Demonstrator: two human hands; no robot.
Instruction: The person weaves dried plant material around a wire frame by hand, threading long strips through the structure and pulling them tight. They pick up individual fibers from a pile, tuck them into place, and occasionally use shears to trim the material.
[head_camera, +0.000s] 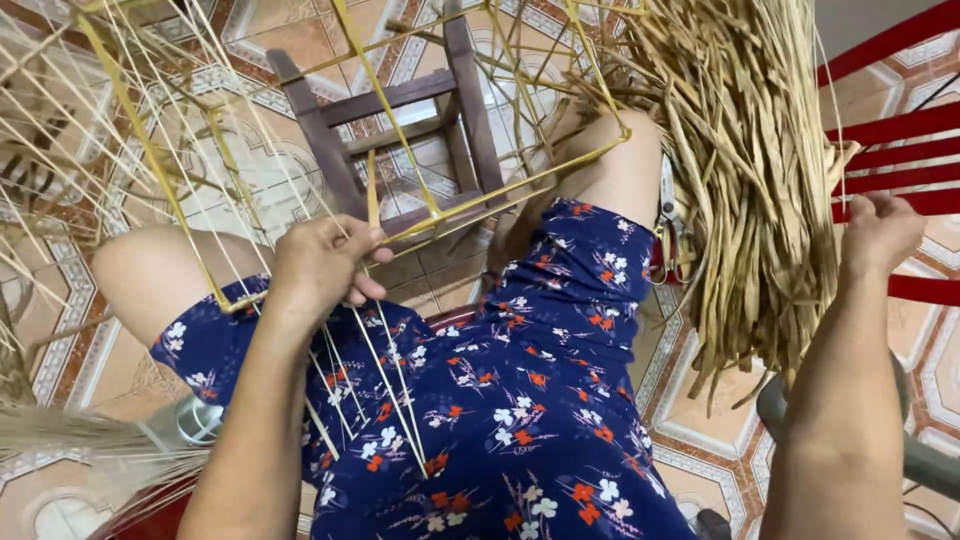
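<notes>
My left hand is closed on several thin pale straw strands where they meet a yellow strip frame resting over my lap. The strands run down across my blue flowered dress. My right hand is raised at the far right beside a thick hanging bundle of dried straw; its fingers curl at the bundle's edge, and whether they grip a strand is hard to tell. Small scissors with red handles hang by my right knee.
A dark wooden stool frame stands on the patterned tile floor in front of my knees. A red slatted chair is at the right. Loose straw lies at the lower left beside more woven strips.
</notes>
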